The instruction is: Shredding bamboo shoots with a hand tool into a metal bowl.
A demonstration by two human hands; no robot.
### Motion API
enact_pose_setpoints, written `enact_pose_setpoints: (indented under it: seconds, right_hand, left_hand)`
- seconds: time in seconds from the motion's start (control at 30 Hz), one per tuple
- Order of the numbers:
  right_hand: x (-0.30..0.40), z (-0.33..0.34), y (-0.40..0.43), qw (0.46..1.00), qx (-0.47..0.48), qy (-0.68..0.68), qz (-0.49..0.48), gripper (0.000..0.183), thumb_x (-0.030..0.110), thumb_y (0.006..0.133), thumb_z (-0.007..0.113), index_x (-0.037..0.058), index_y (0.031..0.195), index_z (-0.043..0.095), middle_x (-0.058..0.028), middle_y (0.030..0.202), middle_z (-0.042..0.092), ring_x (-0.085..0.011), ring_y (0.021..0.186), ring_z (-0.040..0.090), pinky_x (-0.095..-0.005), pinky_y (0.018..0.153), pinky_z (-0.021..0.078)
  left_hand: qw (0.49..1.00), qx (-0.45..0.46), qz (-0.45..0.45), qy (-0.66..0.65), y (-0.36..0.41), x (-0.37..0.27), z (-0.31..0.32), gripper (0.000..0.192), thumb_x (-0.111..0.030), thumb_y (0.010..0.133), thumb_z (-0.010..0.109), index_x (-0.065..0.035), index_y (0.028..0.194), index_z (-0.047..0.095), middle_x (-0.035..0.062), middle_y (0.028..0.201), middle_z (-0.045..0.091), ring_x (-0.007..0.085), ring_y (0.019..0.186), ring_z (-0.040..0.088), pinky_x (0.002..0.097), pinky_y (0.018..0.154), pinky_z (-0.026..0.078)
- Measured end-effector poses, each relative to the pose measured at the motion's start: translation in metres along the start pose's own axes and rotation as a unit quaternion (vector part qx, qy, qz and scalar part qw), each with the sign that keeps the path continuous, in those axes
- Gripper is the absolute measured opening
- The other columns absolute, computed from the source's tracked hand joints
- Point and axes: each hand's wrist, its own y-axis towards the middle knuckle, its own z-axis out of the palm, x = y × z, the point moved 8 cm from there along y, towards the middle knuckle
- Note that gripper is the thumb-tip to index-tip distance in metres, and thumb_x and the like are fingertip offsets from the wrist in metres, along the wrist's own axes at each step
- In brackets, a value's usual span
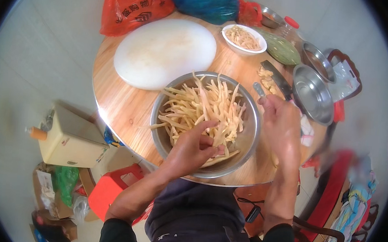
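A large stainless steel bowl (247,158) at the table's near edge is heaped with pale, finger-like strips (194,111), perhaps chicken feet. My left hand (193,148) reaches into its near side, thumb and fingers pinched around one of the pale pieces. To the right of the bowl, my right hand (278,116) is closed near the end of a small grey-handled tool (258,89), whose other end is hidden by the hand. Beyond this hand lie scattered yellowish pieces (267,79) and a dark-bladed cleaver (276,78).
A round white cutting board (165,53) lies beyond the bowl. Behind it stand red (137,9) and blue (205,3) plastic bags. A white bowl of strips (243,38), a green gourd (280,47) and an empty metal basin (312,94) are at right. A red stool (115,189) stands below left.
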Motion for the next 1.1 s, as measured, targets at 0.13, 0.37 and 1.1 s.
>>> enact_pose_setpoints:
  seconds: [0.13,0.37,1.1]
  right_hand:
    - [-0.012,0.029,-0.006,0.98,0.102,0.17,-0.036,0.025,0.02,0.1,0.062,-0.0007,0.098,0.075,-0.0193,0.069,0.066,-0.0237,0.061,0.065,-0.0374,0.062,0.0511]
    - [-0.002,0.087,-0.033,0.896,0.303,0.32,0.058,0.024,0.022,0.094,0.072,-0.0012,0.086,0.073,-0.0029,0.066,0.065,-0.0083,0.065,0.058,-0.0286,0.063,0.0476]
    - [-0.055,0.073,0.008,0.954,0.214,0.207,0.042,0.039,0.028,0.099,0.067,-0.0031,0.077,0.062,-0.0021,0.061,0.049,-0.0099,0.06,0.042,-0.0336,0.058,0.0412]
  left_hand:
    - [0.978,0.052,-0.026,-0.201,0.006,0.008,0.008,0.031,-0.009,0.099,0.072,0.003,0.123,0.057,0.0138,0.099,0.078,0.0138,0.097,0.072,0.0259,0.081,0.055]
    - [0.973,0.059,-0.032,-0.221,0.009,0.007,0.007,0.018,-0.011,0.105,0.064,0.0034,0.115,0.061,0.011,0.101,0.076,0.0093,0.092,0.069,0.0226,0.081,0.054]
    - [0.941,-0.037,0.179,0.285,0.037,-0.039,-0.013,0.041,-0.012,0.094,0.071,-0.0011,0.133,0.063,0.0189,0.105,0.075,0.0328,0.094,0.073,0.0408,0.081,0.058]
